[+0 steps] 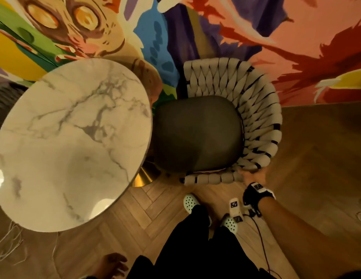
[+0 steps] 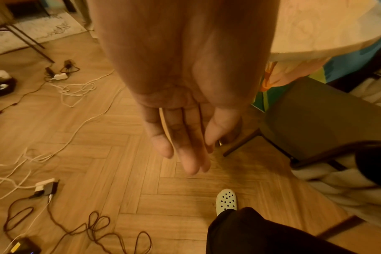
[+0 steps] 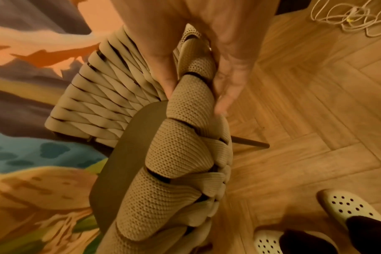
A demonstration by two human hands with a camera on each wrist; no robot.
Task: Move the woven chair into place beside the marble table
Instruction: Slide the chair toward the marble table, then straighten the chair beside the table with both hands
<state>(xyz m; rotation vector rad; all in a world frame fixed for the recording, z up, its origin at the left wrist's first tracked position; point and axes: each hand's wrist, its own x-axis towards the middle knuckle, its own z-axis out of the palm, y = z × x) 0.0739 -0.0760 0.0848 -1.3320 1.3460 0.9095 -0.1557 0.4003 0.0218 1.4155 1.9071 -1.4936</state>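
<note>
The woven chair (image 1: 254, 109) has a cream braided back and arms round a dark grey seat (image 1: 197, 133). It stands just right of the round marble table (image 1: 71, 137), its seat edge tucked under the tabletop rim. My right hand (image 1: 254, 175) grips the chair's near woven rim (image 3: 189, 103), thumb on the inside and fingers (image 3: 226, 96) on the outside. My left hand (image 1: 113, 264) hangs low by my leg, away from the chair. Its fingers (image 2: 185, 149) point down, straight and relaxed, holding nothing.
A painted mural wall (image 1: 216, 31) stands close behind the chair and table. The table's brass base (image 1: 143, 178) shows under its rim. My feet in white clogs (image 1: 190, 202) stand just before the chair. Loose cables (image 2: 61, 96) and chargers litter the herringbone wood floor (image 1: 320, 150) to the left.
</note>
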